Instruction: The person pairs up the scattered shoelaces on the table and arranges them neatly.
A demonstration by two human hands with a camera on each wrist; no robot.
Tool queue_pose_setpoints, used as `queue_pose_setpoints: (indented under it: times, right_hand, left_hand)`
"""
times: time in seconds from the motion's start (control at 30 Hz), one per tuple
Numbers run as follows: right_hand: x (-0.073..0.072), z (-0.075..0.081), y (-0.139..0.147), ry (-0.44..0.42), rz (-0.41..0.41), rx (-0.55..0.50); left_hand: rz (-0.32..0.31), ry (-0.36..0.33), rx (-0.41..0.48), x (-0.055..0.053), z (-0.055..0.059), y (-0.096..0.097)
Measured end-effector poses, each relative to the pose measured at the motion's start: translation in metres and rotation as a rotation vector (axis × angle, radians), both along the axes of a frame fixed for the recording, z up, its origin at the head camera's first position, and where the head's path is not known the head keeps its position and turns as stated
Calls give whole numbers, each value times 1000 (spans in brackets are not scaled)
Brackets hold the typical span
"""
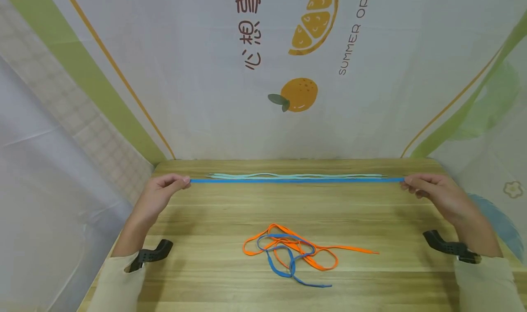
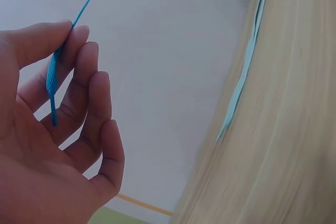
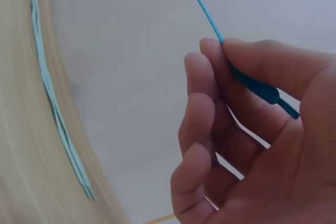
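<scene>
Two pinches logged: left hand [image 1: 158,195] and right hand [image 1: 439,194] grip the bright-blue lace [image 1: 296,180] near opposite ends, I judge so it spans straight.

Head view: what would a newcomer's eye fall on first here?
Likely the bright blue lace, stretched straight between the left hand and right hand, pinched near its ends. Next, the tangled orange lace and second blue lace on the table, nearer the camera. Then the printed orange on the cloth behind.
</scene>
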State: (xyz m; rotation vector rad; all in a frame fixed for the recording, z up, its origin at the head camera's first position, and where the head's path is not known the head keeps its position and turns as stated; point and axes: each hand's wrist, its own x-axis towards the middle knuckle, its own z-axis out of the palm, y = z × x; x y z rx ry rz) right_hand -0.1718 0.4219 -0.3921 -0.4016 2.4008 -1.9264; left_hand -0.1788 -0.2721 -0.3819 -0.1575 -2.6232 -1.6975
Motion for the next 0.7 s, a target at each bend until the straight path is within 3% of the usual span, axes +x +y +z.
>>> queue_pose_setpoints:
  times: [0.37,0.7]
  right_hand:
    - [3,11,-1,-69,-135,-274]
    - [3,16,-2,-69,-243,-501]
  left_hand:
    - [35,11,89,-8,1,1]
    - [142,54,243,-15,4,13]
